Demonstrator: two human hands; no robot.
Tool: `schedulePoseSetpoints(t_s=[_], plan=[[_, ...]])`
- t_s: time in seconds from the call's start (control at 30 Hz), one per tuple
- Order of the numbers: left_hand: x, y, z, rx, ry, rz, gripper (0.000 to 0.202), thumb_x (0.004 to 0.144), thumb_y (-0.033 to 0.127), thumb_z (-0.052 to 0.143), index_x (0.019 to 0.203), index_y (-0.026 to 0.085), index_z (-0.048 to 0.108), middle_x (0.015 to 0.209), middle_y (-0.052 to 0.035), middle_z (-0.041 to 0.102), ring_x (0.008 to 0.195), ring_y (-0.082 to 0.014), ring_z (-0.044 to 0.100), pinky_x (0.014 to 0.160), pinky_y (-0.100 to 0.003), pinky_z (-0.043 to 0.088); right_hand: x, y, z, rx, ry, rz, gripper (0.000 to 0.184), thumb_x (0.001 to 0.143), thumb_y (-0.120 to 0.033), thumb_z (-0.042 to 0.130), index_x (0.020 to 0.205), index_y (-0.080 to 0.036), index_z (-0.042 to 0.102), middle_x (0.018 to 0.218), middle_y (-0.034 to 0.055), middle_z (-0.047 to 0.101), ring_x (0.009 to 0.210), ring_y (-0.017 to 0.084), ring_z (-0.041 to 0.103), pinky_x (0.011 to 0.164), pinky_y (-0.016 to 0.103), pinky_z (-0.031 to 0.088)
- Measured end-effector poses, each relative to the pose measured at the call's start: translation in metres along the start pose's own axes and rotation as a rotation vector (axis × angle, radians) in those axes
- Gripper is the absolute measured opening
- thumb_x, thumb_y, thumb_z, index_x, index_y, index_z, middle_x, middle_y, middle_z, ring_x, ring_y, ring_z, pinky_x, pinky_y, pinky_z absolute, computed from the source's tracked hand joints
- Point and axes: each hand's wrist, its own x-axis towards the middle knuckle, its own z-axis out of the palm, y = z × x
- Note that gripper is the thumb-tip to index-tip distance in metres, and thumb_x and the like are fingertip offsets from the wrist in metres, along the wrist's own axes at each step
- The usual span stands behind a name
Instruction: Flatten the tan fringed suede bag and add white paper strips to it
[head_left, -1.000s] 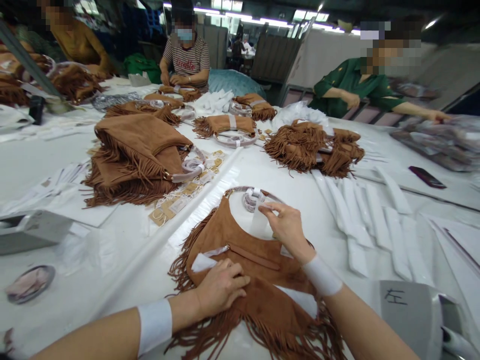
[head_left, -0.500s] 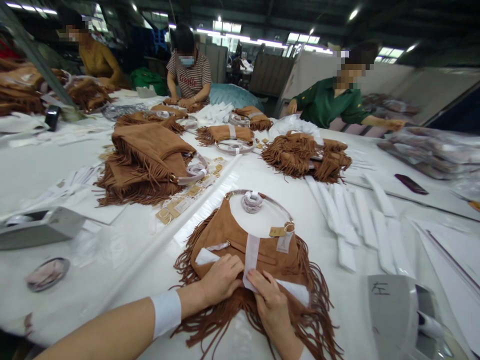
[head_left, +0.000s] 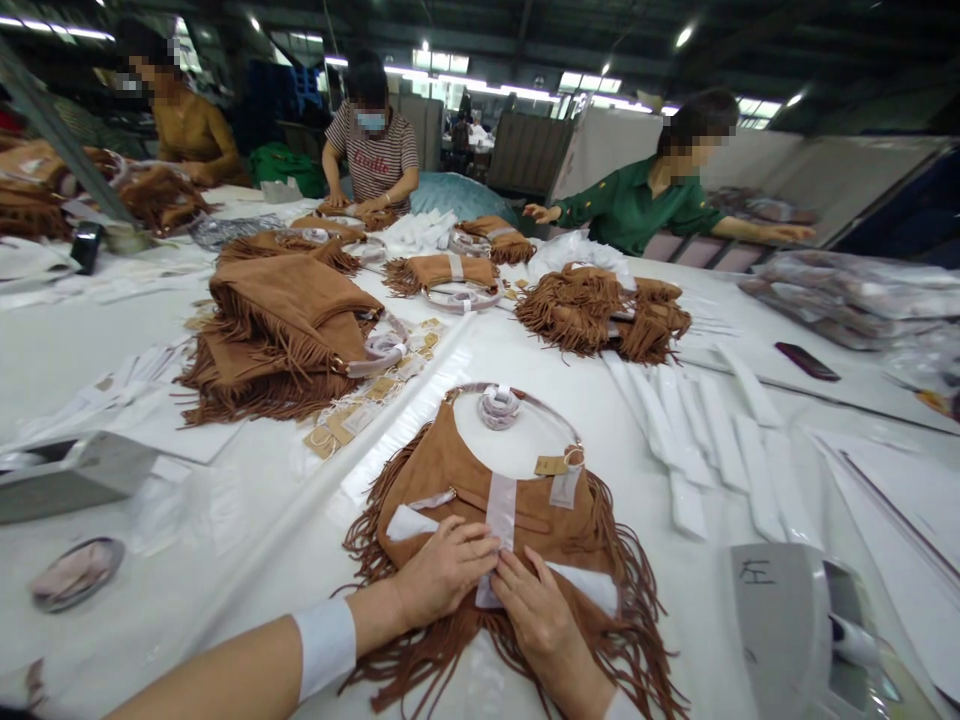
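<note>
A brown fringed handbag lies in front of me, its wrapped strap looped away from me. Down its middle runs a white strip, whose near end shows below my fingers. My left hand rests on the strip from the left, fingers extended and pressing on it. From the right, my right hand lies over the strip and the bag with its fingers stretched out. White padding pokes out beside the right hand. A tan tag hangs near the strap's right end.
Stacked fringed bags stand at the left, with another pile ahead. White strips lie at the right. Grey tape dispensers flank me on both sides. Several co-workers stand across the table, one in a green shirt.
My fingers have gone from gripping the strip's near end to lying flatter over it, and that end now lies against the bag. The green-shirted co-worker's hand has moved left.
</note>
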Motion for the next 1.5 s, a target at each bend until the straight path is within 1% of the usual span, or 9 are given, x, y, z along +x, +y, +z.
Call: schedulePoseSetpoints(t_s=[0.17, 0.3, 0.4, 0.5, 0.67, 1.03, 1.2, 1.33, 1.5], plan=[[-0.009, -0.003, 0.010, 0.035, -0.032, 0.107, 0.030, 0.097, 0.017, 0.041, 0.124, 0.019, 0.052, 0.129, -0.0043, 0.061, 0.125, -0.0164, 0.045, 0.104, -0.040, 0.028, 0.005, -0.005, -0.013, 0.079, -0.056, 0.027, 0.023, 0.094, -0.012, 0.046, 0.107, -0.014, 0.064, 0.108, 0.0121, 0.071, 0.109, 0.025, 0.063, 0.099, 0.052, 0.049], [-0.009, -0.005, 0.009, 0.084, -0.060, 0.135, 0.029, 0.097, 0.020, 0.041, 0.124, 0.017, 0.052, 0.130, -0.0070, 0.060, 0.125, -0.0182, 0.046, 0.100, -0.041, 0.030, 0.035, 0.003, -0.015, 0.193, -0.023, 0.491, 0.031, 0.099, -0.025, 0.038, 0.093, -0.019, 0.067, 0.082, 0.0077, 0.073, 0.076, 0.019, 0.070, 0.083, 0.036, 0.057], [-0.007, -0.004, 0.005, 0.113, -0.063, 0.162, 0.028, 0.097, 0.021, 0.041, 0.122, 0.016, 0.053, 0.127, -0.0080, 0.061, 0.121, -0.0195, 0.048, 0.099, -0.042, 0.031, 0.063, 0.018, 0.001, 0.107, 0.031, 0.711, 0.041, 0.100, -0.030, 0.028, 0.122, -0.013, 0.058, 0.109, 0.0158, 0.069, 0.098, 0.022, 0.067, 0.087, 0.037, 0.055], [-0.007, -0.003, 0.003, 0.120, -0.065, 0.175, 0.026, 0.097, 0.019, 0.041, 0.119, 0.015, 0.055, 0.121, -0.0084, 0.064, 0.118, -0.0199, 0.050, 0.102, -0.044, 0.030, 0.078, 0.026, 0.020, 0.005, -0.169, 0.677, 0.047, 0.099, -0.028, 0.025, 0.140, -0.011, 0.042, 0.139, 0.0176, 0.049, 0.128, 0.027, 0.047, 0.105, 0.051, 0.039], [-0.013, 0.001, 0.005, 0.069, -0.062, 0.130, 0.023, 0.096, 0.015, 0.040, 0.113, 0.016, 0.056, 0.110, -0.0056, 0.068, 0.111, -0.0189, 0.053, 0.109, -0.044, 0.025, 0.078, 0.023, 0.035, -0.088, -0.398, 0.643, 0.052, 0.099, -0.036, 0.029, 0.144, -0.009, 0.034, 0.151, 0.0161, 0.031, 0.140, 0.030, 0.027, 0.110, 0.062, 0.021], [-0.011, -0.001, -0.002, -0.047, -0.109, 0.062, 0.028, 0.086, 0.010, 0.049, 0.112, 0.016, 0.057, 0.116, -0.0063, 0.064, 0.113, -0.0195, 0.050, 0.110, -0.044, 0.027, 0.083, 0.029, 0.037, -0.050, -0.407, 0.672, 0.054, 0.099, -0.039, 0.028, 0.144, -0.012, 0.033, 0.153, 0.0150, 0.028, 0.142, 0.027, 0.021, 0.113, 0.060, 0.010], [-0.003, 0.015, -0.014, -0.172, -0.099, -0.104, 0.017, 0.089, 0.018, 0.050, 0.099, 0.019, 0.063, 0.101, -0.0037, 0.069, 0.101, -0.0168, 0.058, 0.105, -0.041, 0.033, 0.086, 0.025, 0.034, -0.019, -0.327, 0.686, 0.051, 0.099, -0.037, 0.027, 0.142, -0.012, 0.038, 0.151, 0.0146, 0.033, 0.141, 0.026, 0.025, 0.113, 0.060, 0.012], [-0.012, 0.026, -0.013, -0.125, -0.102, -0.115, 0.036, 0.090, 0.038, 0.056, 0.123, 0.022, 0.055, 0.122, -0.0069, 0.063, 0.119, -0.0213, 0.052, 0.113, -0.054, 0.021, 0.082, 0.014, 0.013, -0.002, -0.263, 0.655, 0.048, 0.100, -0.029, 0.022, 0.140, -0.012, 0.041, 0.147, 0.0140, 0.039, 0.138, 0.024, 0.032, 0.113, 0.058, 0.018], [-0.022, 0.029, -0.013, -0.030, -0.179, -0.057, 0.052, 0.093, 0.030, 0.048, 0.142, 0.024, 0.034, 0.140, -0.0099, 0.050, 0.135, -0.0228, 0.036, 0.113, -0.062, 0.017, 0.036, -0.019, -0.019, -0.092, -0.210, 0.363, 0.058, 0.095, -0.041, 0.040, 0.147, -0.016, 0.029, 0.148, 0.0144, 0.038, 0.138, 0.029, 0.032, 0.113, 0.063, 0.013]])
